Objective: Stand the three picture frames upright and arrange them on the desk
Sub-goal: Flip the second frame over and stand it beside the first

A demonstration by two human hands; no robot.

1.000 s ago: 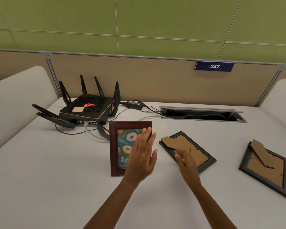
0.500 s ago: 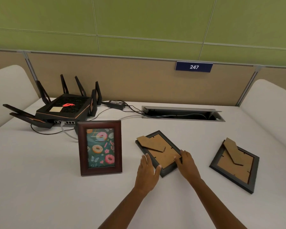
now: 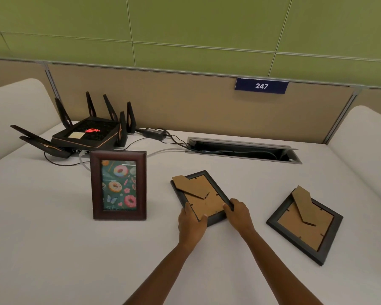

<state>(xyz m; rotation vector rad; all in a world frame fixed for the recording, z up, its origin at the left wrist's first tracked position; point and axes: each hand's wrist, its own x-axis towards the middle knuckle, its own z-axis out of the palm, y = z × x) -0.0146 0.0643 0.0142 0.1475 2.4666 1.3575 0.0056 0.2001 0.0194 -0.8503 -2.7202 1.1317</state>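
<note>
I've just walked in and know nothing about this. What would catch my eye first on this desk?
Probably the reddish-brown picture frame standing upright left of centre, showing bright doughnuts. Beside it, the left hand and right hand grip the near corner of a dark frame lying face down, and a second face-down frame lies to the right. At the back left sits a black router with spiky antennas and a glowing red logo.
</note>
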